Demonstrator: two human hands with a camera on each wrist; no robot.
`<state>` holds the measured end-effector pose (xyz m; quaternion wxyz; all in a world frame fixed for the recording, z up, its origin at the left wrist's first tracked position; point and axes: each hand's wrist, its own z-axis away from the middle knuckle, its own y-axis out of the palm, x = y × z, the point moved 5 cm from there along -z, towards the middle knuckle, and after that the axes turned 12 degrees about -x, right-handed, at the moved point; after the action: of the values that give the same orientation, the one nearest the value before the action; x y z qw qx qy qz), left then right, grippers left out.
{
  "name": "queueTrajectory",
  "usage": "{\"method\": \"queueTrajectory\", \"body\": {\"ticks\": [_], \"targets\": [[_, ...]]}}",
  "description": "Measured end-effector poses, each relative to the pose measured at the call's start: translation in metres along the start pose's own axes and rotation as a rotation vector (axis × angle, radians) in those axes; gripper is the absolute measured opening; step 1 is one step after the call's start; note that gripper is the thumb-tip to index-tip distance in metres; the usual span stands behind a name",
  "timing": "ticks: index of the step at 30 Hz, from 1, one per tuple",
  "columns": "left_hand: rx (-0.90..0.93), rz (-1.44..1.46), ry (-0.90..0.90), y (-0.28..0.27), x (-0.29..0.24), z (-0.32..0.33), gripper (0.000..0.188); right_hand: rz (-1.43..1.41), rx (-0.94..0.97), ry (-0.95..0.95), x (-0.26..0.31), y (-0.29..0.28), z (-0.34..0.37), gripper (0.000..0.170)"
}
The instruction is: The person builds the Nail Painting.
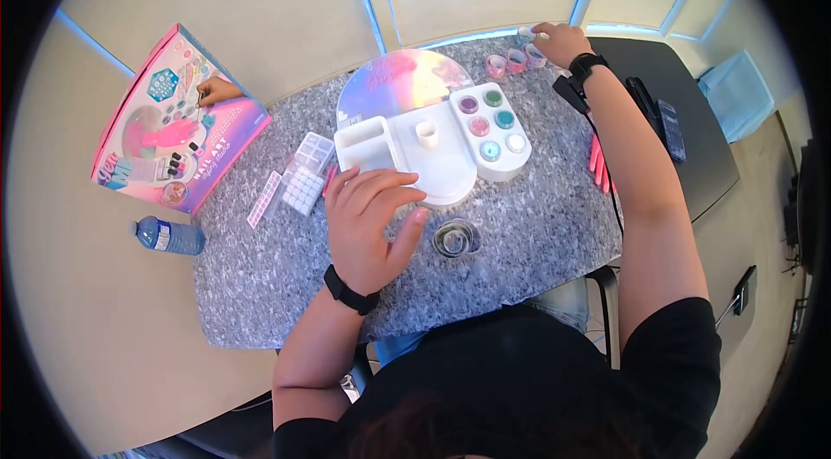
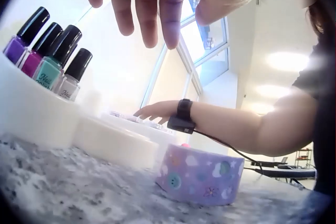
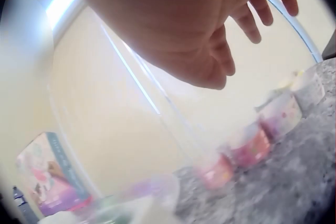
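Note:
My left hand (image 1: 368, 225) hovers over the near side of the white tray station (image 1: 443, 173), fingers loosely extended and holding nothing. Beneath it in the left wrist view, a lilac decorated tape roll (image 2: 202, 176) rests on the granite-patterned table. Over at the back right, my right hand (image 1: 564, 45) reaches above a row of pink and pale tape rolls (image 1: 496, 67). In the right wrist view its fingers hang relaxed above those rolls (image 3: 251, 146), and nothing shows in its grasp. Round pots of coloured glitter (image 1: 491, 151) sit in the station's right part.
A nail art box (image 1: 177, 126) and a water bottle (image 1: 173, 236) stand at left. Near the station lie a clear bead case (image 1: 303, 189) and a pink sticker strip (image 1: 264, 199). Nail polish bottles (image 2: 50, 71) stand in a white holder. A cable (image 1: 613, 199) runs from the right wrist.

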<state>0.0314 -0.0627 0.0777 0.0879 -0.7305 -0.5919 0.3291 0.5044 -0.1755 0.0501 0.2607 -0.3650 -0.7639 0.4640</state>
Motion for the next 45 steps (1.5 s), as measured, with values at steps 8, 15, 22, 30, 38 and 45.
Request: {"method": "queueTrajectory", "body": {"ticks": [8, 15, 22, 30, 38, 45], "targets": [[0.042, 0.001, -0.013, 0.001, 0.001, -0.002, 0.012, 0.035, 0.175, 0.164, -0.010, 0.059, -0.048, 0.050], [0.057, 0.000, -0.012, 0.004, 0.001, -0.002, 0.011, -0.290, -0.075, 0.050, 0.004, 0.010, -0.043, 0.042], [0.060, 0.001, -0.001, 0.008, -0.001, -0.001, 0.009, -0.672, -0.207, -0.544, 0.064, -0.138, 0.140, 0.030], [0.095, 0.000, 0.031, 0.019, -0.002, 0.005, 0.004, -0.527, 0.248, -0.424, 0.066, -0.149, 0.279, 0.032], [0.122, 0.026, 0.031, 0.019, -0.005, 0.006, 0.003, -0.348, -0.004, -0.450, 0.077, -0.141, 0.304, 0.024], [0.181, 0.215, 0.150, 0.015, -0.022, 0.000, 0.018, -0.556, -0.159, -0.601, 0.116, -0.161, 0.308, 0.019]]}}
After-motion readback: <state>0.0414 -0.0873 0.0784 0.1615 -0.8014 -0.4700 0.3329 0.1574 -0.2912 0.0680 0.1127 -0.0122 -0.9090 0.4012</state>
